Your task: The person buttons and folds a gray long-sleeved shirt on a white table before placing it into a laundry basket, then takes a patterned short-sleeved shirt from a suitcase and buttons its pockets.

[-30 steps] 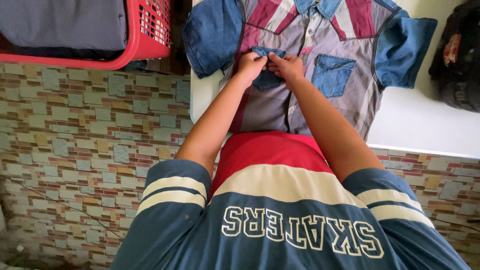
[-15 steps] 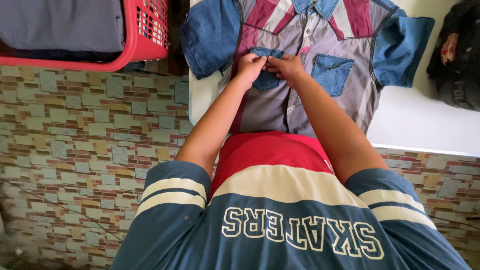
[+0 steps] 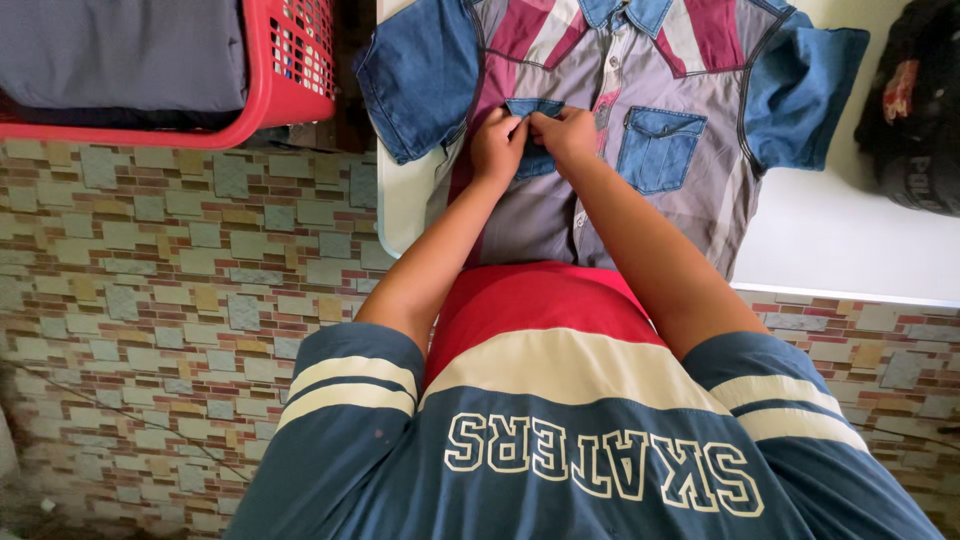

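pinching denim pocket on shirt: left hand, right hand, fingers curled.

Down below, the floor shows a brick-and-stone pattern in tan, grey and rust, and it runs on to the right under the table edge. Thin dark cracks cross it at lower left. A white table fills the upper right, bright in daylight, its near edge a pale strip. Up in the left corner sits a red basket with a lattice wall, grey cloth folded inside it. At the far right edge, on the table, lies a black bag, partly cut off by the frame
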